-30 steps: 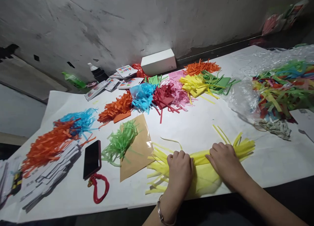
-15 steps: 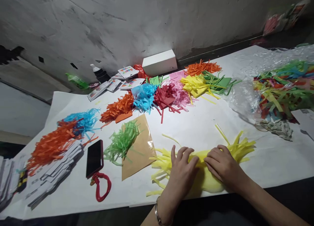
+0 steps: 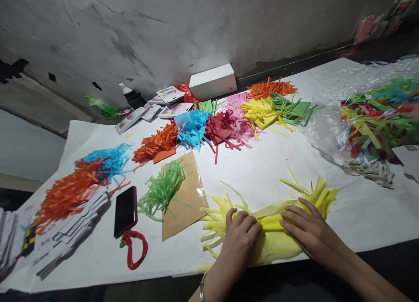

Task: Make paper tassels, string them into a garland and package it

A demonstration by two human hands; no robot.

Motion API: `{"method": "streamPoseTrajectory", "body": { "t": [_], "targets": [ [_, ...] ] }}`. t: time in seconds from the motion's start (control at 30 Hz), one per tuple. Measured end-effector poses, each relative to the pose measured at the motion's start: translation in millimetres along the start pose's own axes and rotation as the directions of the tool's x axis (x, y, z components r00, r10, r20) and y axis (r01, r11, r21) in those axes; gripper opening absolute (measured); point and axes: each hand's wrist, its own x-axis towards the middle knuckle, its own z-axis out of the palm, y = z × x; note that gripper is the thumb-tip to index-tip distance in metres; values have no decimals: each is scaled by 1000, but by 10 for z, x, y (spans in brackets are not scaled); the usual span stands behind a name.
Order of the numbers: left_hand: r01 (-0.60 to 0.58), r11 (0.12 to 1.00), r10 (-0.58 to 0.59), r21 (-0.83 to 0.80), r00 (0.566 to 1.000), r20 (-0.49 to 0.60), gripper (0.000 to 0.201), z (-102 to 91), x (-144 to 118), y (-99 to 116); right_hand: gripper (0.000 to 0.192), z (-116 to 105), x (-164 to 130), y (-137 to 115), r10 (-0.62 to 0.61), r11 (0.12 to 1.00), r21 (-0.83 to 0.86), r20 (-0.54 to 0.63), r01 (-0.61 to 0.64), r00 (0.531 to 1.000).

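Note:
A yellow fringed tissue-paper piece [image 3: 271, 225] lies on the white paper-covered table [image 3: 262, 171] near its front edge, with cut strips fanning out at both ends. My left hand [image 3: 241, 238] presses on its left part with fingers curled over the fold. My right hand [image 3: 309, 232] lies flat on its right part, fingers spread toward the right fringe. Both hands touch the paper and hold it down.
A green fringe [image 3: 161, 189] rests on a brown envelope [image 3: 185, 201]. A black phone [image 3: 125, 211] with a red cord [image 3: 134, 248] lies left. Orange [image 3: 65, 193], blue [image 3: 191, 128], red and pink fringes fill the middle; a plastic bag of mixed fringes [image 3: 376, 123] is right; a white box [image 3: 212, 81] stands behind.
The yellow paper has been rolled slightly toward me and its fringes have lifted. My left fingers curled in; my right hand shifted a little right and flattened.

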Motion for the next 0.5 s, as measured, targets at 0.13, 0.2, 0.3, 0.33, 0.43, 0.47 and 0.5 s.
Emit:
{"method": "streamPoseTrajectory", "body": {
  "t": [0.13, 0.2, 0.3, 0.33, 0.43, 0.47, 0.5],
  "targets": [
    [190, 981, -192, 49, 981, 39, 14, -11, 113, 119, 18, 44, 48, -40, 186, 982, 18, -41, -186, 982],
    [266, 959, -274, 101, 959, 73, 14, -23, 197, 164, 20, 83, 70, -58, 282, 959, -15, -65, -283, 957],
    [309, 936, -333, 169, 933, 136, 12, -27, 306, 184, 22, 131, 87, -92, 371, 919, -99, -114, -382, 922],
    [312, 933, -339, 177, 928, 153, 12, -25, 331, 179, 21, 142, 97, -110, 375, 912, -125, -137, -392, 917],
    [312, 937, -338, 157, 922, 186, 12, -18, 368, 144, 18, 169, 145, -180, 272, 947, -138, -144, -291, 952],
    [312, 939, -336, 145, 922, 193, 13, -20, 368, 129, 20, 180, 164, -201, 216, 965, -125, -120, -231, 969],
    [314, 940, -336, 136, 922, 193, 14, -24, 361, 114, 22, 192, 179, -218, 164, 979, -107, -87, -173, 983]
  ]
}}
